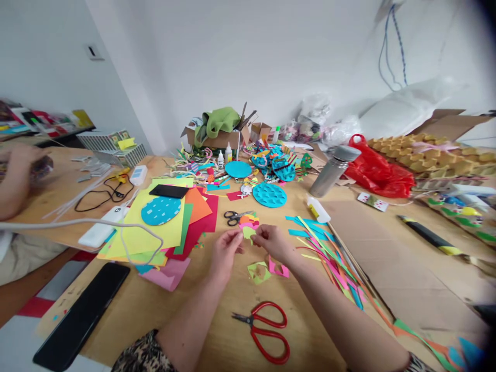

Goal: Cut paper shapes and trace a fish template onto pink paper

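Red-handled scissors (267,330), one pair, blades pointing to 9; at 6 o'clock from the held paper, nearest the viewer.
Long black slab (81,318), flat; at 8.
Green offcut (265,276) and pink offcut (284,271), each with a hole cut out; between 5 and 6.
Green paper piece (248,234), small, raised between the two hands at the dial's centre.
Left hand (228,249): thumb and forefinger pinching the piece's edge at 9.
Right hand (274,242): fingers closed on its edge at 3.
Coloured paper strips (329,258), loose heap; at 4.
Paper sheets (132,227), several colours, overlapping, bearing a blue disc (161,211) and a black phone (169,191); between 9 and 10.
Black-handled scissors (232,218), just beyond the left fingertips; between 10 and 11.
Glue bottle (318,210), white, yellow label, lying on its side; between 2 and 3.
Plain blue dish (238,169); at 12.
Metal flask (333,173), upright; at 2.
Red plastic bag (383,170), crumpled; beyond the flask, at 2.
Cardboard box (217,139), green cloth (220,121) draped over it; between 11 and 12, near the wall (248,57).
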`<state>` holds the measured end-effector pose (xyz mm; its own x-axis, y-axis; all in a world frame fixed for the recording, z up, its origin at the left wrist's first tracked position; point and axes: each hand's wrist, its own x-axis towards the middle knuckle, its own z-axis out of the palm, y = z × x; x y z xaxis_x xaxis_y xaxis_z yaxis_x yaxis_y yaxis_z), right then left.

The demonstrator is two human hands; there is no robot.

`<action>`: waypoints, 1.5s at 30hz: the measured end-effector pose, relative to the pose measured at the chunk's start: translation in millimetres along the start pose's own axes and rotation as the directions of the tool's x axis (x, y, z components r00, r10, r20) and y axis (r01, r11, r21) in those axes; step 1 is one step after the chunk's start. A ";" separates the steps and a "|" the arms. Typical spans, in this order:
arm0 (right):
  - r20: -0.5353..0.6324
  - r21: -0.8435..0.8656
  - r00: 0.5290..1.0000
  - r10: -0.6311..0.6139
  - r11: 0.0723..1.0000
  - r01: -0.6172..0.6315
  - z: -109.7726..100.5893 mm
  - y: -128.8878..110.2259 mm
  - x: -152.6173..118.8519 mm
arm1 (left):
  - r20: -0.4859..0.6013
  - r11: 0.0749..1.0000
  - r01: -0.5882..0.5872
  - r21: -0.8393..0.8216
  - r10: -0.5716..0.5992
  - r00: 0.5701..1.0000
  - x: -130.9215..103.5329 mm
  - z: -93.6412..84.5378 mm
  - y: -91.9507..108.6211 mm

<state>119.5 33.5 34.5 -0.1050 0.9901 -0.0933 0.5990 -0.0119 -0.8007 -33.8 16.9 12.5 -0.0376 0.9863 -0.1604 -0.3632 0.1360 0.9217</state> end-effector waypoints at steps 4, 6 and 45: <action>0.038 -0.122 0.998 0.043 0.992 -0.038 -13.3 3.4 22.1 | 0.082 0.901 -0.182 0.394 0.162 0.983 13.0 -2.3 12.4; 0.041 -0.189 0.998 0.057 0.981 -0.049 -16.2 3.0 31.2 | 0.175 0.751 -0.311 0.583 0.257 0.950 25.0 -2.7 16.8; -0.151 -0.347 0.988 0.036 0.934 -0.087 -16.8 5.7 57.9 | 0.289 0.015 -0.309 0.951 0.316 0.904 67.0 -10.9 1.4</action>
<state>130.2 93.1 34.5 0.0377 0.9988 -0.0315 0.8440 -0.0487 -0.5342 -47.0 82.1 -0.8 0.1201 0.9612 0.2484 0.8913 -0.2145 0.3993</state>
